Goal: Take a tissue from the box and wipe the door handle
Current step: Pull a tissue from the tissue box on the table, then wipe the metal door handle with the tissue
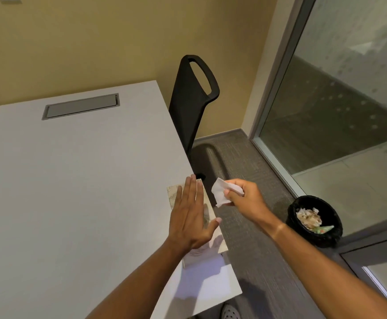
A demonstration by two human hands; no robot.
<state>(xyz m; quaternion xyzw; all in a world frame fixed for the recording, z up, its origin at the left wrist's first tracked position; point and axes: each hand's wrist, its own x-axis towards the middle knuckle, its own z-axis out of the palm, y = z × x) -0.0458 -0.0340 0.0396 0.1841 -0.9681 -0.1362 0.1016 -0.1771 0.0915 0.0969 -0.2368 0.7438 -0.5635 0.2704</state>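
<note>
Tissue (pixel 220 192), white and crumpled into a loose wad with one flat corner sticking out, is showing at center frame, just off the table's right edge above the grey carpet. Filling the left half of the frame, a white table (pixel 72 180) is carrying a grey rectangular hatch (pixel 81 106) at upper left. A black chair (pixel 191 97) is standing against the table's far right edge, before a yellow wall. At right, a black waste bin (pixel 317 221) holding crumpled paper is sitting on the floor beside a glass partition (pixel 349 88). The left hand (pixel 191 217) is lying flat, fingers extended, pressing on the patterned tissue box (pixel 207 212) at the table's right edge. The right hand (pixel 245 196) is pinching the tissue, fingers curled around it.
</note>
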